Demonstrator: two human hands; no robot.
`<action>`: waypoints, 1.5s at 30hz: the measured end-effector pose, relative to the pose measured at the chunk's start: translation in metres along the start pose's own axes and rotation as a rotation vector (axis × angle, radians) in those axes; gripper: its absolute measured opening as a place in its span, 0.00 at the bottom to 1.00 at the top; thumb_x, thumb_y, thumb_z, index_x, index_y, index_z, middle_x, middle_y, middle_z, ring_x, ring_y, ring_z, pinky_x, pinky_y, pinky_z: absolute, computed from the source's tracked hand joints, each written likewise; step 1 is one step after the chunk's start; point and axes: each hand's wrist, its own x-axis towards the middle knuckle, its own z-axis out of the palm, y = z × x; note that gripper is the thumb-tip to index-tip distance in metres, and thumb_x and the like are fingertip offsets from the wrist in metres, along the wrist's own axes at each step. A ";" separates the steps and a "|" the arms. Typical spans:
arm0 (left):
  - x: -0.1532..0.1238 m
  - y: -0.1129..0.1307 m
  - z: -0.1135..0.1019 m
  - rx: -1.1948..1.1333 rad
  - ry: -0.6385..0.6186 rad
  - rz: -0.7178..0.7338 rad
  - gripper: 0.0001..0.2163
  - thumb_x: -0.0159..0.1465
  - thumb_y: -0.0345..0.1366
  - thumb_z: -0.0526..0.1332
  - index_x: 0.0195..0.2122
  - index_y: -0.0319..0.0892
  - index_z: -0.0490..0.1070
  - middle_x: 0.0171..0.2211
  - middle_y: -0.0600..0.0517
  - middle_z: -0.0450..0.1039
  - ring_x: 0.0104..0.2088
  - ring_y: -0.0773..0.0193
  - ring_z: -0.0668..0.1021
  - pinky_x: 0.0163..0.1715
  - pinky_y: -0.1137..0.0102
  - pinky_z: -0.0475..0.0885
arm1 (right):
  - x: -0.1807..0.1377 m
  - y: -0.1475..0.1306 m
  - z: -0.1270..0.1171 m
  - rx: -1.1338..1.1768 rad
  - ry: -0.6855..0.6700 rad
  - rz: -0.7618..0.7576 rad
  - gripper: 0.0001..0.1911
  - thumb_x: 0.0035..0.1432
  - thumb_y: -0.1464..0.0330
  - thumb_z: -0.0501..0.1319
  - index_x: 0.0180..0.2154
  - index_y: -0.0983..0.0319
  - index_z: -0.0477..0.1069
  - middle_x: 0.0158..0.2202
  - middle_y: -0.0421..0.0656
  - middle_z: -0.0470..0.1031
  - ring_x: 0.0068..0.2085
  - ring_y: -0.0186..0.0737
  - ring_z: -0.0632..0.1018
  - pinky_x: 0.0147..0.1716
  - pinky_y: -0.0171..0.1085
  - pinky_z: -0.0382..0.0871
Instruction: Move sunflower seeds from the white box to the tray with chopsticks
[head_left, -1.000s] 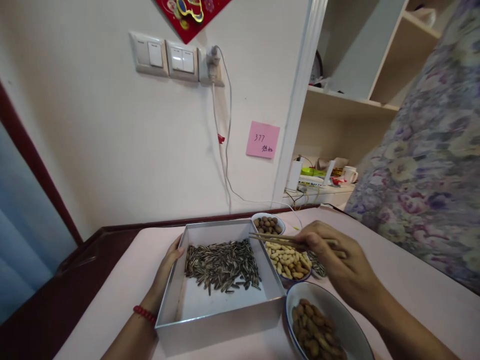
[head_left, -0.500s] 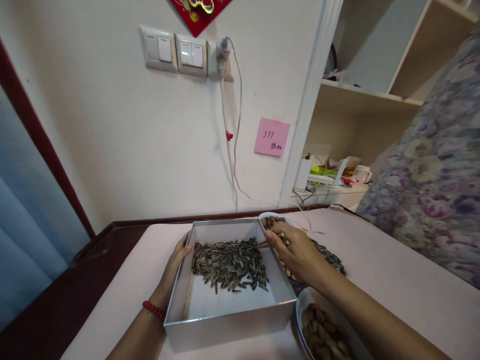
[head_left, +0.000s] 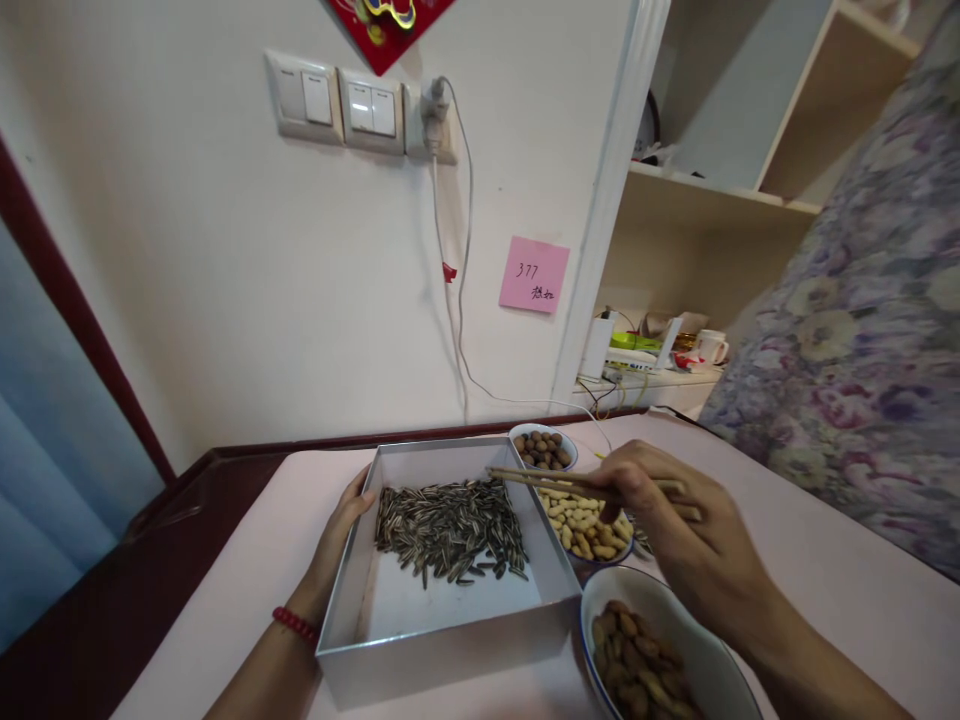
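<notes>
Two hands at white box [head_left: 450, 640] | left hand [head_left: 341, 530] gripping box's left wall | right hand [head_left: 675, 520] pinching chopsticks [head_left: 555, 482] just right of box, above peanuts bowl [head_left: 589, 525] | sunflower seeds [head_left: 450, 525] piled inside

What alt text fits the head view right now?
The right hand holds chopsticks over a white box of sunflower seeds, while the left hand grips the box's left wall. Three bowls of nuts sit to the right.

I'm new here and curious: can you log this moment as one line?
left hand: holds box wall | right hand: holds chopsticks over peanut bowl | box: sunflower seeds
</notes>
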 end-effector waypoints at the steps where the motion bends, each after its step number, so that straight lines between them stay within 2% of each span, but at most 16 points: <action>1: 0.000 0.001 0.001 -0.001 0.005 -0.006 0.31 0.56 0.44 0.62 0.61 0.47 0.58 0.53 0.49 0.71 0.50 0.49 0.74 0.49 0.62 0.69 | -0.003 -0.004 -0.009 -0.005 0.045 -0.026 0.12 0.62 0.61 0.53 0.34 0.59 0.72 0.31 0.42 0.71 0.31 0.36 0.72 0.28 0.36 0.66; 5: -0.005 0.007 0.010 -0.032 0.006 -0.009 0.33 0.55 0.44 0.63 0.62 0.47 0.56 0.52 0.48 0.72 0.49 0.48 0.75 0.49 0.61 0.69 | -0.011 -0.012 -0.043 -0.135 0.291 -0.128 0.09 0.62 0.63 0.54 0.36 0.54 0.73 0.33 0.41 0.71 0.33 0.38 0.73 0.33 0.40 0.66; 8: -0.007 0.011 0.014 -0.020 0.025 -0.018 0.35 0.54 0.45 0.63 0.62 0.46 0.55 0.51 0.48 0.73 0.49 0.47 0.75 0.47 0.61 0.70 | -0.016 0.000 -0.064 -0.261 0.423 -0.063 0.10 0.61 0.60 0.54 0.35 0.54 0.73 0.32 0.41 0.71 0.34 0.41 0.73 0.35 0.42 0.65; 13: -0.004 0.008 0.010 0.000 0.050 -0.010 0.34 0.54 0.45 0.63 0.61 0.45 0.57 0.50 0.47 0.74 0.48 0.48 0.75 0.47 0.61 0.70 | -0.021 0.037 -0.079 -0.281 0.372 0.128 0.13 0.58 0.54 0.56 0.34 0.54 0.73 0.34 0.40 0.73 0.29 0.39 0.75 0.29 0.40 0.69; 15: -0.003 0.005 0.008 -0.014 0.023 -0.003 0.33 0.55 0.46 0.62 0.61 0.46 0.57 0.50 0.47 0.74 0.48 0.49 0.76 0.48 0.61 0.70 | -0.021 0.038 -0.075 -0.254 0.360 0.121 0.12 0.58 0.55 0.56 0.34 0.53 0.73 0.34 0.40 0.73 0.29 0.38 0.76 0.28 0.39 0.70; 17: -0.002 0.002 0.006 -0.026 -0.002 0.004 0.33 0.55 0.46 0.62 0.62 0.47 0.57 0.49 0.47 0.74 0.47 0.49 0.77 0.49 0.60 0.69 | -0.019 0.029 -0.067 -0.194 0.363 0.052 0.10 0.59 0.58 0.56 0.35 0.53 0.73 0.34 0.41 0.74 0.31 0.38 0.76 0.29 0.38 0.71; 20: -0.002 0.002 0.005 -0.020 0.005 0.006 0.34 0.55 0.46 0.63 0.62 0.48 0.56 0.49 0.48 0.74 0.46 0.49 0.77 0.49 0.61 0.69 | -0.014 0.010 -0.046 -0.090 0.279 -0.061 0.09 0.61 0.62 0.55 0.37 0.55 0.73 0.36 0.42 0.73 0.35 0.38 0.76 0.32 0.37 0.71; 24: -0.004 0.004 0.006 -0.031 -0.003 -0.017 0.33 0.56 0.44 0.62 0.63 0.48 0.55 0.51 0.48 0.73 0.48 0.49 0.76 0.48 0.61 0.69 | -0.003 -0.002 -0.009 -0.109 -0.017 -0.069 0.11 0.63 0.62 0.53 0.34 0.58 0.70 0.33 0.41 0.71 0.34 0.37 0.73 0.31 0.35 0.67; 27: -0.004 0.005 0.007 -0.052 -0.005 -0.002 0.33 0.57 0.43 0.62 0.63 0.47 0.54 0.51 0.47 0.72 0.49 0.49 0.75 0.48 0.61 0.69 | 0.009 0.007 0.018 -0.175 -0.193 -0.032 0.15 0.64 0.60 0.50 0.30 0.59 0.66 0.29 0.40 0.68 0.31 0.35 0.70 0.31 0.36 0.63; 33: -0.005 0.002 0.005 -0.053 -0.002 0.007 0.33 0.57 0.43 0.62 0.63 0.46 0.54 0.52 0.46 0.71 0.50 0.48 0.74 0.49 0.60 0.69 | 0.033 0.035 0.054 -0.267 -0.310 -0.034 0.15 0.63 0.60 0.50 0.31 0.60 0.68 0.31 0.41 0.68 0.34 0.37 0.68 0.34 0.37 0.60; 38: -0.005 0.002 0.005 -0.053 -0.009 0.002 0.34 0.56 0.44 0.63 0.63 0.46 0.54 0.52 0.46 0.71 0.49 0.48 0.75 0.49 0.60 0.68 | 0.036 0.034 0.063 -0.191 -0.402 -0.022 0.16 0.63 0.58 0.51 0.30 0.60 0.70 0.30 0.40 0.69 0.33 0.36 0.69 0.35 0.37 0.60; 45: -0.006 0.001 0.005 -0.080 -0.031 0.017 0.31 0.59 0.41 0.60 0.63 0.47 0.54 0.53 0.47 0.70 0.50 0.49 0.74 0.50 0.61 0.66 | 0.028 0.016 0.049 -0.019 -0.472 0.071 0.20 0.64 0.55 0.48 0.31 0.60 0.69 0.29 0.39 0.70 0.32 0.34 0.70 0.30 0.34 0.62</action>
